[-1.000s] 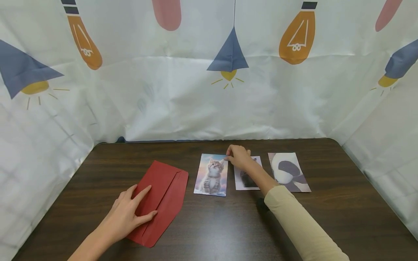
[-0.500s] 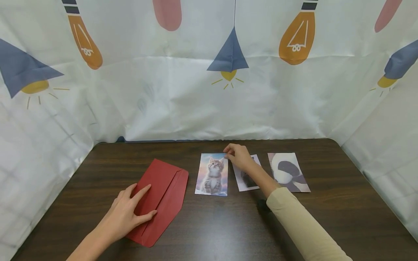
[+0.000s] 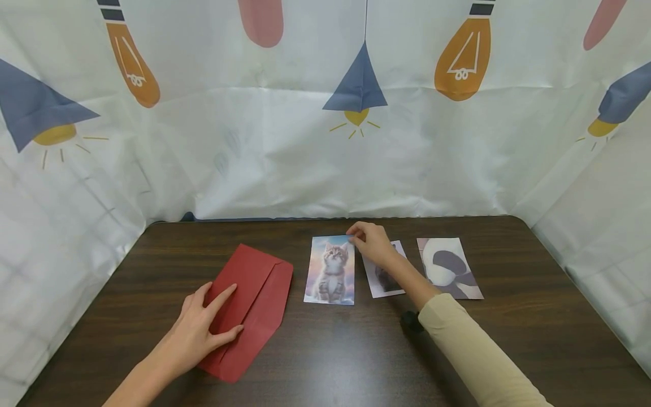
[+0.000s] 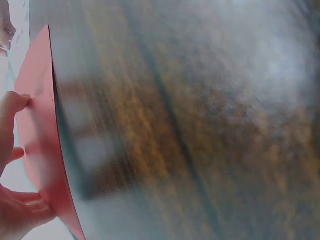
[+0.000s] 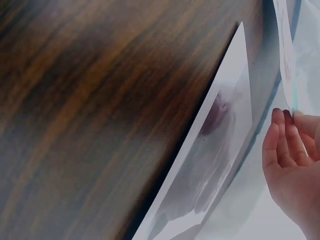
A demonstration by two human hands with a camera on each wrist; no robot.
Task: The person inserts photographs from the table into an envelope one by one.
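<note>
A red envelope (image 3: 249,285) lies slanted at the left of the table, flap side up. On it rests my left hand (image 3: 193,330), thumb and fingers spread; the left wrist view shows the fingertips (image 4: 25,97) touching the red paper. My right hand (image 3: 373,244) pinches the upper right corner of a kitten photo card (image 3: 330,274). In the right wrist view that card (image 5: 286,60) shows nearly edge-on between thumb and fingers. Under the right forearm is a second photo card (image 3: 376,280) with a dark picture, partly hidden by the arm.
A third photo card (image 3: 450,268) with a large white and dark shape lies at the right. The dark wooden table (image 3: 330,356) ends at a pale curtain (image 3: 285,158) printed with lamps. A small black object (image 3: 411,321) shows beside the beige right sleeve (image 3: 473,345).
The kitten card has shifted slightly away from me, its top edge higher in the head view. The dark photo card has turned a little. The envelope has slid slightly forward under my left hand.
</note>
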